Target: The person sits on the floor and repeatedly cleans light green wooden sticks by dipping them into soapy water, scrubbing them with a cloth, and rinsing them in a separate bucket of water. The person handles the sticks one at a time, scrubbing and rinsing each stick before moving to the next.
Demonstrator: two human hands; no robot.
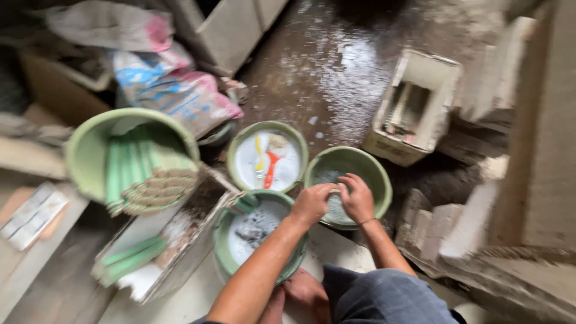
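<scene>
The left hand (312, 203) and the right hand (357, 198) met over the near rim of a green bowl (372, 174). Both were curled closed with the fingertips touching; motion blur hid whatever they may have pinched.

At 8 o'clock from the hands stood a green bucket (225, 252) of grey paste. At 10 o'clock a second bucket (240, 150) held white liquid and an orange-handled tool (271, 168). Farther toward 9 o'clock a large green tub (84, 150) lay tipped, coiled rope (159, 189) at its mouth. Sacks (180, 90) lay at 11 o'clock, and a hollow block (414, 108) at 1 o'clock.
</scene>
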